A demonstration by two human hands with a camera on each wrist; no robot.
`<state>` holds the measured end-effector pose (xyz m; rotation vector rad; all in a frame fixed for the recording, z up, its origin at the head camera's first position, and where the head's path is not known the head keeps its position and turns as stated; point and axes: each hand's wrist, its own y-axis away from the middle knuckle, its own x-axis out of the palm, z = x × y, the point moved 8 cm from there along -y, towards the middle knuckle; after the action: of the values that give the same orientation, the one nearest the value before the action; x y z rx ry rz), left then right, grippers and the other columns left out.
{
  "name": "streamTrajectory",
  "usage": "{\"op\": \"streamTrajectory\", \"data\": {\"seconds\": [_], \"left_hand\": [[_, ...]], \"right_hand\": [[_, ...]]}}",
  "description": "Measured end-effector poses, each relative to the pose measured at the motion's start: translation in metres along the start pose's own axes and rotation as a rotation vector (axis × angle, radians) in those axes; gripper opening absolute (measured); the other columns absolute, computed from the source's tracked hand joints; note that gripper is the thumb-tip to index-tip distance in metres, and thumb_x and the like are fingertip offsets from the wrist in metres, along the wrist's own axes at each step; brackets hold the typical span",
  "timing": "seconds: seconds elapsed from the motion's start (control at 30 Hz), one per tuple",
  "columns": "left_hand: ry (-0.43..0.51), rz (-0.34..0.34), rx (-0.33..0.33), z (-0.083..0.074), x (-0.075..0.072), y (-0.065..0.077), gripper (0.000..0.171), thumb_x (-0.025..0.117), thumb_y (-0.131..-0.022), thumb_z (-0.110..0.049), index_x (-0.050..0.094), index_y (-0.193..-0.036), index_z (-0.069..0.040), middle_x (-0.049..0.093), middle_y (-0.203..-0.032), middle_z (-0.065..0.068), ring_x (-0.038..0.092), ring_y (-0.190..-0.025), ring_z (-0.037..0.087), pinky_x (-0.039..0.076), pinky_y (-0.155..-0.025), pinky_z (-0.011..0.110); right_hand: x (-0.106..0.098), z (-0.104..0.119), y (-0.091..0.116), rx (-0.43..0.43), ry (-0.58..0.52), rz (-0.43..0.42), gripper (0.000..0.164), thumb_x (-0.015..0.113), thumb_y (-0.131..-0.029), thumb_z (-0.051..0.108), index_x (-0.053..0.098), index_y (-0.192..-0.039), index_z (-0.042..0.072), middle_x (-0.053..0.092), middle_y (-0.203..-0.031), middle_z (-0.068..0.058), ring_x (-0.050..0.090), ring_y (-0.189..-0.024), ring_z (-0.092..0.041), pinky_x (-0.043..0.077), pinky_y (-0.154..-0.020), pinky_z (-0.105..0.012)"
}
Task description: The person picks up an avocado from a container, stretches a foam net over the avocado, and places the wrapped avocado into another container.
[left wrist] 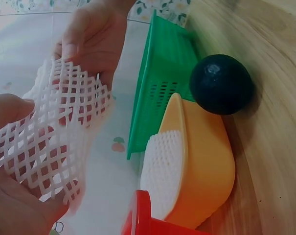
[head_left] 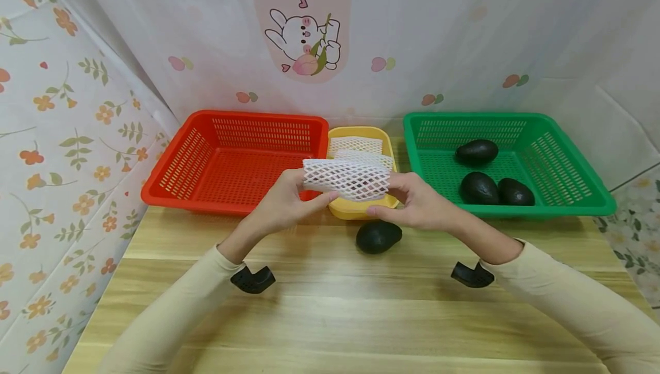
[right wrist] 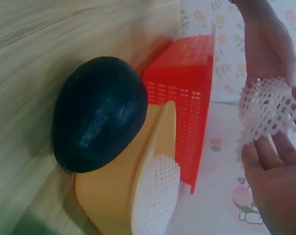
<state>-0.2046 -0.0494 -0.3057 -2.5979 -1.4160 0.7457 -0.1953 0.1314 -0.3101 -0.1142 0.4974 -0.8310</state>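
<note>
A white foam net sleeve (head_left: 348, 179) is stretched sideways between both hands, above the yellow basket (head_left: 350, 210). My left hand (head_left: 281, 201) grips its left end, and my right hand (head_left: 427, 202) holds the right end. The sleeve's open mesh (left wrist: 64, 112) shows fingers through it in the left wrist view. In the right wrist view, right-hand fingers (right wrist: 270, 152) lie against the net's edge. On the table just in front of the yellow basket lies a dark avocado (head_left: 378, 237), below the hands and touched by neither.
More foam nets (head_left: 356, 145) lie in the yellow basket. To its left stands a red basket (head_left: 234, 209) with nothing visible inside. A green basket (head_left: 515, 211) on the right holds several avocados (head_left: 479, 188). A printed cloth (head_left: 216, 30) hangs behind the wooden table (head_left: 330, 317).
</note>
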Motion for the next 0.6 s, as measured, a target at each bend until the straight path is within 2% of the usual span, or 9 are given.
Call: {"op": "streamTrajectory", "data": {"seconds": [0.1, 0.3, 0.47, 0.6], "left_hand": [[0.035, -0.033, 0.004, 0.001, -0.003, 0.002, 0.038, 0.074, -0.092, -0.002, 0.066, -0.129, 0.002, 0.070, -0.123, 0.005, 0.065, -0.113, 0.018, 0.052, -0.095, 0.038], [0.015, -0.086, 0.001, 0.002, -0.012, 0.009, 0.037, 0.075, -0.092, -0.004, 0.067, -0.127, 0.001, 0.071, -0.119, 0.004, 0.066, -0.109, 0.017, 0.054, -0.091, 0.042], [0.057, -0.111, 0.015, 0.003, -0.018, 0.013, 0.037, 0.075, -0.090, 0.000, 0.067, -0.126, 0.000, 0.071, -0.118, 0.004, 0.067, -0.107, 0.019, 0.054, -0.090, 0.046], [0.059, -0.134, 0.014, 0.003, -0.023, 0.016, 0.037, 0.076, -0.089, -0.001, 0.065, -0.124, -0.001, 0.070, -0.116, 0.004, 0.066, -0.104, 0.020, 0.055, -0.089, 0.041]], "right_hand": [[-0.005, 0.000, 0.001, -0.021, 0.049, -0.055, 0.034, 0.072, -0.088, -0.012, 0.068, -0.121, -0.006, 0.068, -0.120, -0.011, 0.059, -0.111, -0.026, 0.049, -0.098, -0.035], [-0.018, 0.003, 0.007, -0.067, 0.107, -0.144, 0.031, 0.069, -0.084, -0.021, 0.070, -0.109, -0.002, 0.068, -0.112, -0.010, 0.061, -0.105, -0.023, 0.050, -0.097, -0.032], [-0.024, 0.000, 0.011, -0.047, 0.158, -0.155, 0.030, 0.065, -0.088, -0.020, 0.072, -0.107, 0.003, 0.070, -0.110, -0.006, 0.062, -0.102, -0.023, 0.054, -0.090, -0.031], [-0.024, -0.009, 0.014, 0.032, 0.231, -0.107, 0.022, 0.067, -0.092, -0.010, 0.073, -0.107, 0.006, 0.071, -0.104, -0.005, 0.065, -0.092, -0.024, 0.055, -0.083, -0.028]]}}
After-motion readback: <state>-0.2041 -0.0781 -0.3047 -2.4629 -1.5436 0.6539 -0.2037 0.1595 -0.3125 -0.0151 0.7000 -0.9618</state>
